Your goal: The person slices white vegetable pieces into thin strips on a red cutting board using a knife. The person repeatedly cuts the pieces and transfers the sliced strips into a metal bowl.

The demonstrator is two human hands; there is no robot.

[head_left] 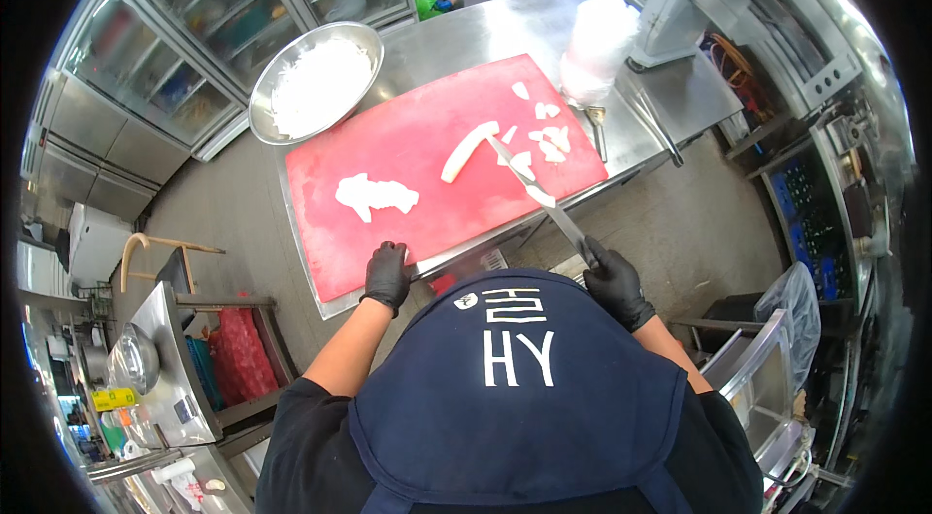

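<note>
My right hand (617, 284), in a black glove, grips the handle of a long kitchen knife (535, 190). The blade reaches over the red cutting board (429, 124), its tip touching or just beside a long, curved white vegetable piece (470, 151). A white slice (540, 196) clings to the blade. My left hand (388, 277), also gloved, rests with curled fingers at the board's front edge; a small pale spot shows by its fingertips, too small to identify. Beyond it lies a clump of white cut pieces (376, 195). Several white offcuts (551, 141) are scattered at the board's right end.
A steel bowl (373, 52) heaped with white shreds stands at the board's back left. On the steel table (480, 30), a peeler (597, 132), tongs (648, 113) and a plastic-wrapped stack (593, 52) sit at the right. Glass-door fridges (211, 4) stand beyond.
</note>
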